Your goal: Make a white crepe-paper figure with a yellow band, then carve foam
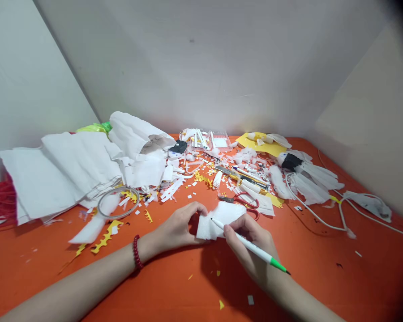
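Note:
Between my hands is a small piece of thin white foam sheet (209, 227), held a little above the orange table. My left hand (180, 226), with a red bead bracelet (137, 252) at the wrist, pinches the sheet's left edge between thumb and fingers. My right hand (251, 246) grips a white marker pen (255, 250) with a green band near its rear end. The marker's dark tip points left, over the sheet's face; whether it touches cannot be made out. Some right fingers are hidden behind the sheet. Red-handled scissors (251, 197) lie just behind it.
White paper sheets (77, 165) pile up at the left, near a clear ring (104, 210) and red cord (2, 201). Scraps, a utility knife (242, 176) and a plastic case (220, 141) of markers lie behind. White cord (314, 217) and a black-and-white craft piece (292, 162) are at right.

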### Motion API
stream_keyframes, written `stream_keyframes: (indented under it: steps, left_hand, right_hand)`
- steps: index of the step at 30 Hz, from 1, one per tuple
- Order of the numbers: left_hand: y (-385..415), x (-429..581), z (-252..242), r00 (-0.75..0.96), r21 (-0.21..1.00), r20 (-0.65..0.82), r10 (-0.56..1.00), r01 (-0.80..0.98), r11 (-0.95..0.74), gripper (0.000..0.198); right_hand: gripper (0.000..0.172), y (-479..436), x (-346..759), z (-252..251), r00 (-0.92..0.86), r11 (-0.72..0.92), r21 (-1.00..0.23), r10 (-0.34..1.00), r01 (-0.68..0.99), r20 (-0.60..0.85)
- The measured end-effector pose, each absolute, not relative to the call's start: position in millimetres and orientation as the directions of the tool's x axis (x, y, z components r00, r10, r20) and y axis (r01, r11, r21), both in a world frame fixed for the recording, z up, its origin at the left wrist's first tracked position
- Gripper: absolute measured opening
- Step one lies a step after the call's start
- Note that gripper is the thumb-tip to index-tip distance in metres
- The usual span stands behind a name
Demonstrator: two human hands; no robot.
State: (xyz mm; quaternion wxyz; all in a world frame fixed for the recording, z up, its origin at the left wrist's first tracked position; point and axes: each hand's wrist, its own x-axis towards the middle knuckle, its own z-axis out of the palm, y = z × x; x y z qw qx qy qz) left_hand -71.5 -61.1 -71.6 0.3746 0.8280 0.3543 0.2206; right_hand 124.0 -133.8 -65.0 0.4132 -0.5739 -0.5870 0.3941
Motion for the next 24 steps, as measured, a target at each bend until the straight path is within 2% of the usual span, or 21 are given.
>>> stream_keyframes:
  steps: [17,24]
  left_hand:
    - [-62.2,-69.9,-67.9,0.638,0.771,0.070,0.767,0.453,-0.448,0.036]
    - [-61.7,-69.8,-68.8,0.646,0.773,0.063,0.761,0.450,-0.446,0.037]
  right_hand:
    - [0.029,-134.4,123.6,-61.6,0.020,0.025,-0.933,0.999,0.360,0.035]
    - [0.026,-137.0,124.7,-61.5,0.002,0.119,-0.903,0.991,0.413,0.132]
